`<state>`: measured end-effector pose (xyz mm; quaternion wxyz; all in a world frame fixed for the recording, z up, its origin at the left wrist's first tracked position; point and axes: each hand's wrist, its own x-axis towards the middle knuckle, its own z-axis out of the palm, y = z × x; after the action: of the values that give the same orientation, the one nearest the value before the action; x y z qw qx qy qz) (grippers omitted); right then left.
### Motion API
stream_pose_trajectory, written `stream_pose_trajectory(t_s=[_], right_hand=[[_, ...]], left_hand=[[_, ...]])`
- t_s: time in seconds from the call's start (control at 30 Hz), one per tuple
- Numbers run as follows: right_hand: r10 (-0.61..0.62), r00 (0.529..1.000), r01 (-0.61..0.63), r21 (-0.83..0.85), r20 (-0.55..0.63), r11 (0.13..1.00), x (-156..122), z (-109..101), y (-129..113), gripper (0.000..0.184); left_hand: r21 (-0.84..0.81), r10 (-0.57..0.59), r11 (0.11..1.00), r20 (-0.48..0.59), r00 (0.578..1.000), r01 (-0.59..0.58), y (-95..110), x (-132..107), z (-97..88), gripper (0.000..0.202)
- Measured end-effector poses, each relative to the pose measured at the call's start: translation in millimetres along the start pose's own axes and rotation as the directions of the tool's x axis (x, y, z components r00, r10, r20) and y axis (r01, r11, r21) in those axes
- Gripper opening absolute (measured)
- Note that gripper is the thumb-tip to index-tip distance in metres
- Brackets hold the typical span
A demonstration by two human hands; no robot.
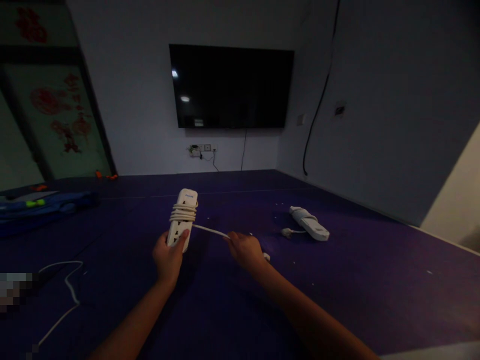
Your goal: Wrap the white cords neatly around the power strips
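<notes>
My left hand [168, 257] is closed around the lower end of a white power strip [190, 196], its thumb lying across the sockets. Several turns of white cord [182, 212] wrap the strip's upper half. From these turns a straight length of cord runs right into my right hand [245, 250], whose fingers are closed on it. A white plug [266, 256] shows just past the right hand, partly hidden by it. Farther right, a second white power strip [317, 229] lies on the floor with its cord wound round it and its plug [287, 232] beside it.
Purple matting [356, 280] covers the floor, with small white scraps on it. A loose white cable [71, 287] lies at left, below blue fabric [63, 205]. A black cable [318, 107] hangs down the right wall. A television [232, 87] is mounted on the far wall.
</notes>
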<state>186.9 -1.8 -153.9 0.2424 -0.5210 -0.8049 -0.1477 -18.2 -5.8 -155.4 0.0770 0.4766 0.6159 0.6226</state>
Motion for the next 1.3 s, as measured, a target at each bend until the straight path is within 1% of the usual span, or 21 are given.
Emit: stream_pose_trajectory(t_s=[0.07, 0.13, 0.2, 0.27, 0.3, 0.37, 0.43, 0.57, 0.7, 0.73, 0.8, 0.87, 0.93, 0.97, 1.03, 1.07, 1.13, 1.17, 1.2, 1.23, 1.3], right_hand=[[-0.091, 0.992, 0.087, -0.057, -0.089, 0.995, -1, 2, 2, 0.022], [-0.228, 0.941, 0.197, -0.143, -0.25, 0.97, -3, 2, 6, 0.022], [-0.354, 0.832, 0.271, -0.244, -0.428, 0.931, -4, -2, 12, 0.022], [-0.42, 0.726, 0.284, -0.319, -0.545, 0.904, -5, -9, 21, 0.019], [-0.426, 0.692, 0.274, -0.335, -0.582, 0.902, -5, -13, 26, 0.018], [-0.408, 0.661, 0.25, -0.328, -0.63, 0.911, -3, -22, 36, 0.016], [-0.388, 0.653, 0.251, -0.297, -0.651, 0.921, -2, -28, 43, 0.017], [-0.406, 0.649, 0.323, -0.25, -0.643, 0.913, -2, -28, 42, 0.018], [-0.468, 0.662, 0.434, -0.209, -0.585, 0.876, -4, -18, 36, 0.02], [-0.469, 0.671, 0.447, -0.192, -0.574, 0.874, -4, -15, 35, 0.021], [-0.451, 0.701, 0.457, -0.138, -0.552, 0.879, -3, -13, 35, 0.021], [-0.397, 0.765, 0.451, -0.019, -0.508, 0.893, -1, -15, 36, 0.022], [-0.299, 0.862, 0.402, 0.192, -0.41, 0.895, 2, -22, 38, 0.023], [-0.245, 0.913, 0.353, 0.326, -0.328, 0.877, 3, -26, 38, 0.023], [-0.169, 0.981, 0.192, 0.598, -0.094, 0.778, 6, -34, 38, 0.025], [-0.17, 0.985, 0.096, 0.708, 0.034, 0.699, 6, -36, 37, 0.027], [-0.236, 0.941, -0.087, 0.845, 0.244, 0.527, 7, -35, 34, 0.029], [-0.277, 0.91, -0.161, 0.878, 0.309, 0.45, 7, -32, 32, 0.031], [-0.313, 0.883, -0.22, 0.897, 0.35, 0.384, 6, -28, 30, 0.031], [-0.333, 0.864, -0.268, 0.905, 0.377, 0.329, 5, -22, 27, 0.031], [-0.298, 0.869, -0.333, 0.912, 0.396, 0.24, 2, -10, 22, 0.03]], left_hand=[[0.069, -0.022, 0.997, 0.034, 0.999, 0.02, -8, 8, -1.2, 0.059], [0.16, 0.005, 0.987, 0.129, 0.992, -0.026, -13, 11, -1.8, 0.057], [0.242, 0.061, 0.962, 0.266, 0.962, -0.127, -13, 10, -0.9, 0.051], [0.259, 0.116, 0.937, 0.405, 0.907, -0.235, -11, 4, 1.0, 0.046], [0.234, 0.146, 0.931, 0.463, 0.874, -0.279, -8, 1, 1.8, 0.044], [0.139, 0.212, 0.93, 0.553, 0.806, -0.339, -2, -3, 1.9, 0.045], [0.062, 0.257, 0.927, 0.615, 0.746, -0.37, 5, -5, -1.0, 0.047], [0.083, 0.217, 0.916, 0.72, 0.659, -0.392, 17, -2, -10.7, 0.045], [0.09, 0.161, 0.916, 0.811, 0.563, -0.391, 16, -2, -12.7, 0.041], [0.081, 0.138, 0.928, 0.832, 0.538, -0.364, 15, -4, -11.7, 0.04], [0.031, 0.091, 0.97, 0.874, 0.477, -0.243, 14, -8, -9.3, 0.038], [-0.029, 0.058, 0.997, 0.917, 0.395, -0.077, 14, -11, -8.2, 0.037], [-0.072, 0.055, 0.996, 0.955, 0.293, 0.049, 17, -13, -9.4, 0.035], [-0.076, 0.054, 0.994, 0.97, 0.239, 0.084, 19, -13, -10.7, 0.033], [-0.068, 0.053, 0.99, 0.991, 0.121, 0.127, 23, -14, -14.1, 0.031], [-0.059, 0.051, 0.986, 0.997, 0.056, 0.155, 24, -15, -15.8, 0.03], [-0.04, 0.052, 0.975, 0.997, -0.053, 0.218, 25, -18, -18.2, 0.033], [-0.04, 0.063, 0.967, 0.994, -0.086, 0.252, 25, -19, -18.7, 0.035], [-0.048, 0.079, 0.956, 0.992, -0.099, 0.291, 24, -21, -18.6, 0.036], [-0.061, 0.097, 0.94, 0.991, -0.09, 0.336, 22, -22, -17.9, 0.038], [-0.106, 0.126, 0.887, 0.992, -0.016, 0.449, 19, -24, -15.0, 0.043]])
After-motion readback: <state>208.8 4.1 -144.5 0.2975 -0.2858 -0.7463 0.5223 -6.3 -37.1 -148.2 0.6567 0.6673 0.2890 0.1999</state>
